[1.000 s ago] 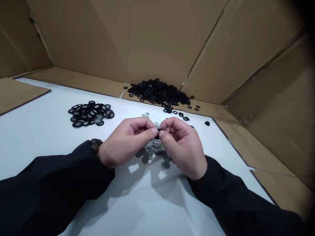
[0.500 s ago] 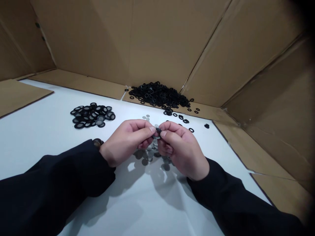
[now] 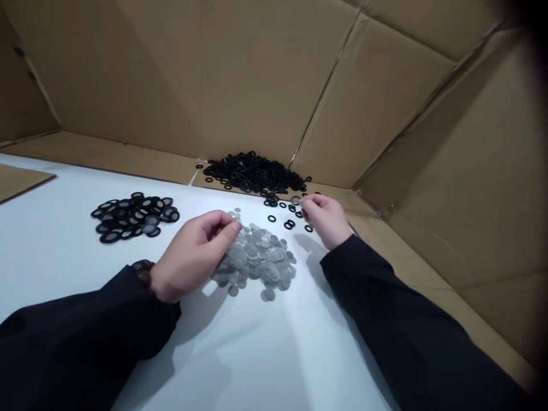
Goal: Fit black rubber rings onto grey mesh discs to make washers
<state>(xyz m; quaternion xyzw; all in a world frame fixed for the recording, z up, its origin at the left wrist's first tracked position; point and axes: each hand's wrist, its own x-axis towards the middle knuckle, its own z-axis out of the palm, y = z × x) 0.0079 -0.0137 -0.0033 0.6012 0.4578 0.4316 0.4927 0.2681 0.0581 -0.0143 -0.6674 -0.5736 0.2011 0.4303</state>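
My right hand (image 3: 326, 221) reaches out over the scattered black rings, with a thin ring (image 3: 295, 200) pinched at its fingertips. Over the left edge of a pile of thin grey discs (image 3: 261, 260) is my left hand (image 3: 194, 254), its thumb pressed to the curled fingers. Whatever it may hold is hidden. Several loose black rings (image 3: 290, 224) lie flat on the white table just below and left of my right hand.
A heap of black rings (image 3: 252, 171) rests on cardboard against the back wall. To the left lies a cluster of black rings with grey centres (image 3: 135, 217). Cardboard walls (image 3: 265, 74) enclose the back and sides of the white table (image 3: 240, 365).
My hands, earlier together at a dark ring over the grey discs, have come apart. The right has moved out to the loose rings; the left stays by the discs. The view has shifted right.
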